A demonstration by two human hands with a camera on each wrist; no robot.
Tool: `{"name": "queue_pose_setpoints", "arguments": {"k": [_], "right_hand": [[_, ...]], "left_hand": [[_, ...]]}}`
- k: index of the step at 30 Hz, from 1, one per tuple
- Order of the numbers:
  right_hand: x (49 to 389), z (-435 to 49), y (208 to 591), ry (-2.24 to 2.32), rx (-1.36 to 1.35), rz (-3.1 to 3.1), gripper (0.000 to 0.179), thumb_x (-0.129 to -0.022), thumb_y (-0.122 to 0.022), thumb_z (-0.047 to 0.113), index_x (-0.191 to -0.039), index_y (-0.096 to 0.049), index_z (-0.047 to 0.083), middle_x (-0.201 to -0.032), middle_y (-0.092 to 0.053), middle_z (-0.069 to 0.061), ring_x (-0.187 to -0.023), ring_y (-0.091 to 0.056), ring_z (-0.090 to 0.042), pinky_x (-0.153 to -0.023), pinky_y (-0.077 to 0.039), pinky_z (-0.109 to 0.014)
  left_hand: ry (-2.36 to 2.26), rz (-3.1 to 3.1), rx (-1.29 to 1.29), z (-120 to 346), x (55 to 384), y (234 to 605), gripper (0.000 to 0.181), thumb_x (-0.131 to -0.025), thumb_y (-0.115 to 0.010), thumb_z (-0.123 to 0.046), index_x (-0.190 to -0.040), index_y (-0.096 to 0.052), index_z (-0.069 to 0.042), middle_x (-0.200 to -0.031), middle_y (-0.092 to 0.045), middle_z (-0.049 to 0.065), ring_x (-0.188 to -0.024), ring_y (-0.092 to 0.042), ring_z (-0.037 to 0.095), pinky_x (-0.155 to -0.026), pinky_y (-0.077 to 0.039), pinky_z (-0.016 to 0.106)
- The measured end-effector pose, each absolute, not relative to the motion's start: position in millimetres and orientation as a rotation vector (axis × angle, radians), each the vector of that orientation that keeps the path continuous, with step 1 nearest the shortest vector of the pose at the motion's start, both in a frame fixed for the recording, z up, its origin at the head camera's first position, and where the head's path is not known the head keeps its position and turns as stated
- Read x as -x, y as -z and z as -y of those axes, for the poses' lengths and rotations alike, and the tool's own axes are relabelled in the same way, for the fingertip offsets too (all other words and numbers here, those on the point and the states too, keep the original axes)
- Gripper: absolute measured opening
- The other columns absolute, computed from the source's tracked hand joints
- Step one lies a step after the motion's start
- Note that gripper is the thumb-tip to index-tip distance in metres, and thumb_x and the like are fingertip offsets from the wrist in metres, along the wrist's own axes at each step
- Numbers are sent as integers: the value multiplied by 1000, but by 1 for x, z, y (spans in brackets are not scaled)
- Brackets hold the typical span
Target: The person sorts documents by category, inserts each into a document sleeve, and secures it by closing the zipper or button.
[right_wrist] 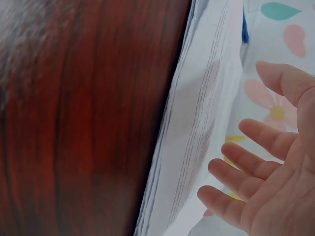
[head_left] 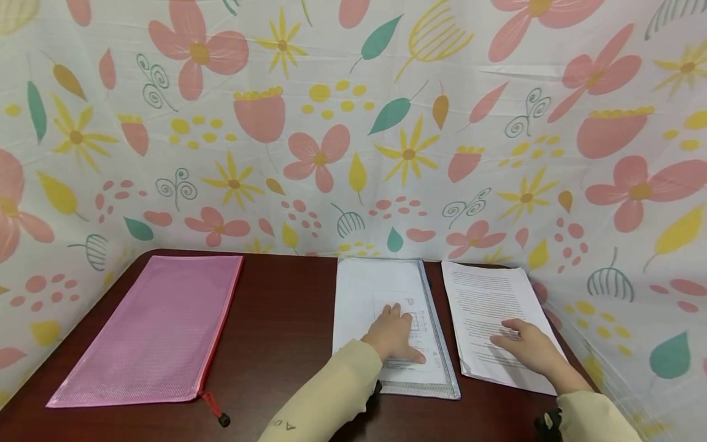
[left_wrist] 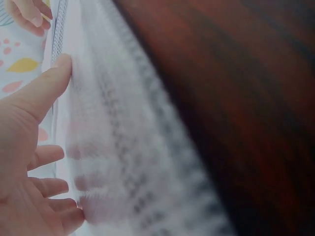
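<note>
Spread fingers of my left hand [head_left: 393,336] rest on a clear mesh zipper pouch [head_left: 361,298] with printed paper inside, lying flat in the middle of the table. In the left wrist view, the fingertips [left_wrist: 63,61] are right at the pouch's surface. To its right lies a stack of printed sheets [head_left: 486,291], its edges slightly uneven. Over this stack is my right hand [head_left: 530,348], fingers loosely extended and holding nothing. The right wrist view shows the hand's palm and fingers [right_wrist: 236,177] apart from the sheets.
On the left of the dark wooden table [head_left: 282,319] lies a pink mesh zipper pouch [head_left: 160,325]. Its red zipper cord ends in a black pull [head_left: 223,420] near the front edge. A floral curtain [head_left: 342,123] borders the back and sides.
</note>
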State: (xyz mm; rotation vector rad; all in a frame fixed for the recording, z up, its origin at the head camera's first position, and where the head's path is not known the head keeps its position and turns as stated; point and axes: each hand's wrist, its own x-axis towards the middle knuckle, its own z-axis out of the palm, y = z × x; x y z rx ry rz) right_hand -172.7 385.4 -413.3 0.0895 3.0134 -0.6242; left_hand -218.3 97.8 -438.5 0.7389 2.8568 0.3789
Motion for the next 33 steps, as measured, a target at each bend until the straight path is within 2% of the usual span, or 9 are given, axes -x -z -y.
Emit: {"name": "queue_pose_setpoints", "arguments": {"k": [6, 15, 25, 33], "right_hand": [[172, -392, 415, 594, -137, -3010, 74, -86, -63, 44, -124, -46, -17, -122, -49, -42, -112, -48, -55, -86, -44, -58], [167, -420, 426, 524, -174, -3031, 78, -84, -64, 44, -122, -43, -21, -117, -46, -47, -110, -44, -59, -86, -42, -61], [164, -435, 416, 424, -343, -2916, 93, -82, -60, 57, -124, -38, -22, -120, -38, -49, -107, -40, -62, -85, -40, -64], [169, -441, 416, 432, -356, -2849, 103, -78, -64, 58, -119, -32, -31, -116, -40, -50, -101, -48, -57, -84, -43, -57]], "left_hand": [[-396, -2883, -781, -89, 219, 439, 87, -71, -69, -66, -133, -51, -7, -148, -37, 17, -138, -34, 32, -113, -31, 36], [-434, -2929, -709, -49, 228, 439, 71, -80, -65, -55, -126, -55, -2, -143, -42, 20, -135, -36, 34, -112, -30, 45], [-480, -2964, -489, 21, 240, 439, 73, -85, -61, -52, -136, -46, -2, -149, -30, 24, -139, -27, 41, -113, -27, 51], [-449, -3004, -256, 82, 243, 425, 67, -89, -61, -41, -136, -43, 3, -146, -31, 29, -134, -30, 48, -109, -30, 55]]}}
